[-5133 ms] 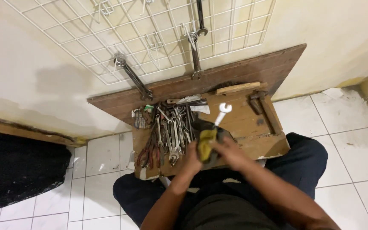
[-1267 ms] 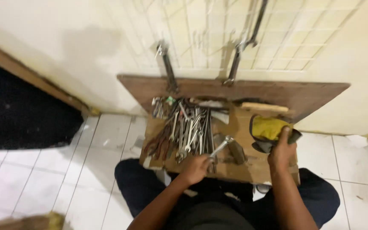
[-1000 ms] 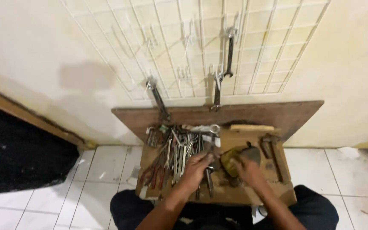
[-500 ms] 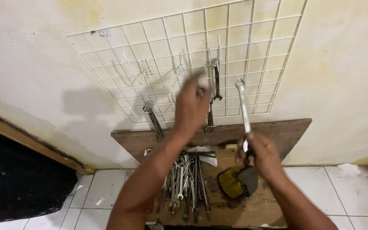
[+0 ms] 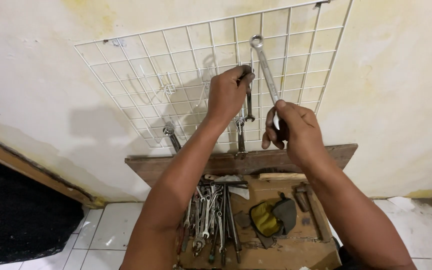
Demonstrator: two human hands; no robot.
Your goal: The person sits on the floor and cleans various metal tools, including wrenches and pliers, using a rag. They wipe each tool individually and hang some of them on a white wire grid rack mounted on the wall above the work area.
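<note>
Two hands are raised against a white wire grid (image 5: pixel 141 75) fixed to a stained, pale wall, seen from the single head view. The right hand (image 5: pixel 293 127) has its grip pinched on the lower shank of a long silver wrench (image 5: pixel 265 67), thumb and fingers pressed together around it; the wrench stands nearly upright, tilted slightly left, with its ring end at the top lying over the grid wires. The left hand (image 5: pixel 228 92) is closed, its grip curled around a hook or wire of the grid just left of that wrench; exactly what it pinches cannot be told. Right below this hand a darker wrench (image 5: pixel 249 107) hangs on the grid, and a further wrench (image 5: pixel 240 135) hangs just under it. Another tool (image 5: pixel 172 137) hangs lower on the left of the grid.

Below the grid a dark wooden plank (image 5: pixel 336 152) leans along the wall. Under it lies a brown wooden board (image 5: pixel 276 250), carrying a heap of wrenches (image 5: pixel 211 215) on its left part and a yellow and grey cloth (image 5: pixel 271 217) near its middle. White floor tiles (image 5: pixel 106 230) surround it, with a black mat (image 5: pixel 16 220) at the left.
</note>
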